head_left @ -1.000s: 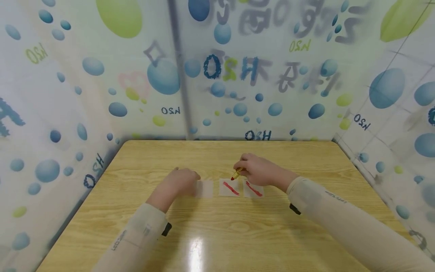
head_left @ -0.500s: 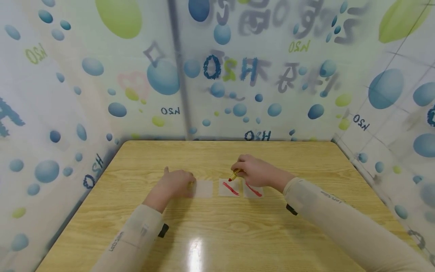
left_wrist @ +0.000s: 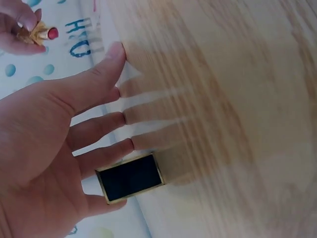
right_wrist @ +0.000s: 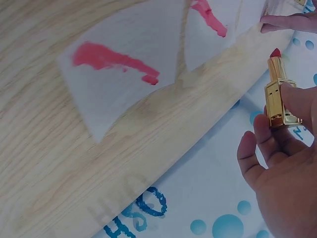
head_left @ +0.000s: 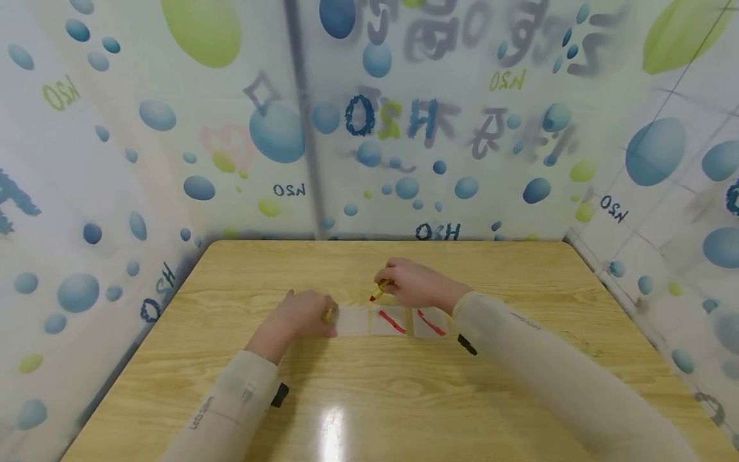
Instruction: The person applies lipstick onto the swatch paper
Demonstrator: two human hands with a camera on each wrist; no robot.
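My right hand [head_left: 414, 283] holds an uncapped lipstick [right_wrist: 277, 94] with a gold body and a red tip pointing down, above the far edge of the papers. A blank white paper square [head_left: 353, 321] lies on the table beside my left hand [head_left: 306, 314], whose fingertips are at its left edge. That hand also holds the gold lipstick cap [left_wrist: 130, 178], its dark opening facing the wrist camera, by the ring and little fingers. Rightward in the row are a middle paper [head_left: 380, 329] and a right paper [head_left: 423, 329], each with a thick red diagonal streak.
The wood-grain table [head_left: 358, 385] runs back to a wall covering [head_left: 231, 160] printed with blue and green drops and mirrored lettering. Similar sheets rise on both sides. Glare shows near the table's front.
My right hand has moved left with the lipstick, from over the middle paper to near the blank one. The blank paper has shifted slightly right, closer to the middle paper.
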